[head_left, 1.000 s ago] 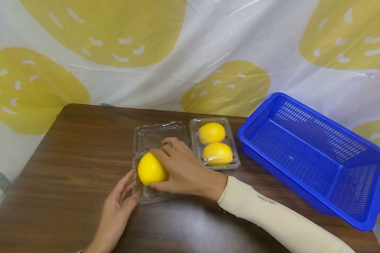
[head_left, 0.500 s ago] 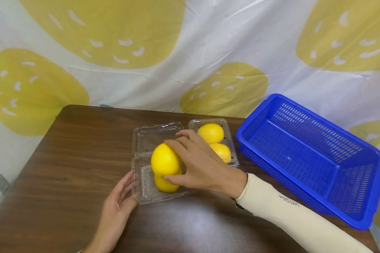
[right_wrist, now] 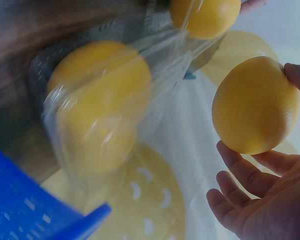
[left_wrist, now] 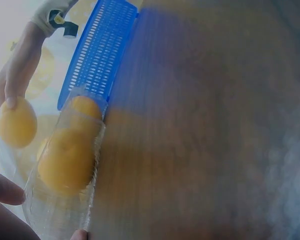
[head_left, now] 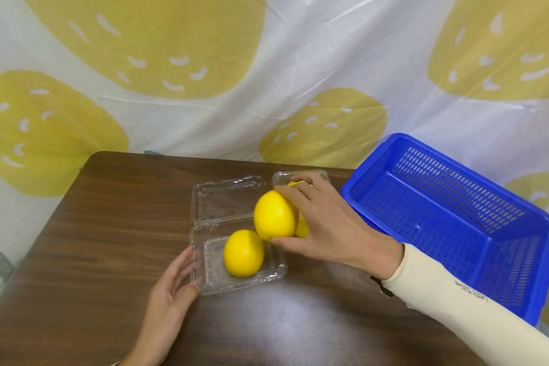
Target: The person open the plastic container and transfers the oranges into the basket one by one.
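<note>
My right hand holds a yellow lemon between thumb and fingertips, raised just right of an open clear plastic clamshell box. One lemon sits in that box, whose lid lies folded back behind it. At the box's left end, my left hand grips the edge with thumb and fingers; its fingertip shows against the plastic in the left wrist view. A second clear box with two lemons stands behind the held lemon, partly hidden by my right hand in the head view.
A blue perforated plastic basket with nothing in it stands at the right, partly behind my right forearm. The brown wooden table ends at the back against a white cloth with yellow fruit prints.
My right hand has lifted the lemon out from over the open box and carried it right, uncovering the other lemon in there. The left hand has stayed at the box's edge.
</note>
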{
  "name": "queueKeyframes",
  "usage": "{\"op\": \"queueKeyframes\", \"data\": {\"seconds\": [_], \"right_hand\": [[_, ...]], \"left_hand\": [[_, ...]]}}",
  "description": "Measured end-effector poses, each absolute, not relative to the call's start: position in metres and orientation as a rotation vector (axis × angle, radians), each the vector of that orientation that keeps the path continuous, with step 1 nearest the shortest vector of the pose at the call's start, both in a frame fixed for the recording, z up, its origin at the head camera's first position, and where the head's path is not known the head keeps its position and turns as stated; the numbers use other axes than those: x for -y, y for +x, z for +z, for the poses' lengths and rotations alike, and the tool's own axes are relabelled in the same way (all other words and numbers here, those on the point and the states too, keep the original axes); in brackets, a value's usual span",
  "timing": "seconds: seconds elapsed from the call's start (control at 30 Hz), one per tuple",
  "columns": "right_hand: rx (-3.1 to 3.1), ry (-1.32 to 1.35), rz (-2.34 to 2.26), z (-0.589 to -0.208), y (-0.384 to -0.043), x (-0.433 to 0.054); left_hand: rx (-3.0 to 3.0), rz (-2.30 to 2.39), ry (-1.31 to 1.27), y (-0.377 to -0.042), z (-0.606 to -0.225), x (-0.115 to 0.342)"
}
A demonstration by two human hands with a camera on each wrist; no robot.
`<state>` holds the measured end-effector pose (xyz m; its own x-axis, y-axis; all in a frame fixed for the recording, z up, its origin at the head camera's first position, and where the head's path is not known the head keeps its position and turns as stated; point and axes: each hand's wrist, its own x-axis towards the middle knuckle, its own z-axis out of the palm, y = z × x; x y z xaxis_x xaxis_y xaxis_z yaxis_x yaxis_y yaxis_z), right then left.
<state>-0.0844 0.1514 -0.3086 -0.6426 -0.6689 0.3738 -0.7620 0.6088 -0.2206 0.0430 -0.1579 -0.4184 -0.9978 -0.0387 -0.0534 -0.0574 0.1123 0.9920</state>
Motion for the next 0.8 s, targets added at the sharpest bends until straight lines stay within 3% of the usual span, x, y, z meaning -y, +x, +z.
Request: {"op": "queueKeyframes", "data": {"seconds": [0.8], "right_hand": [[2.706,0.912,0.54,-0.29,-0.102,-0.225]], "left_hand": [[-2.305,2.056,-0.13,0.045,-0.415,0.161]]}}
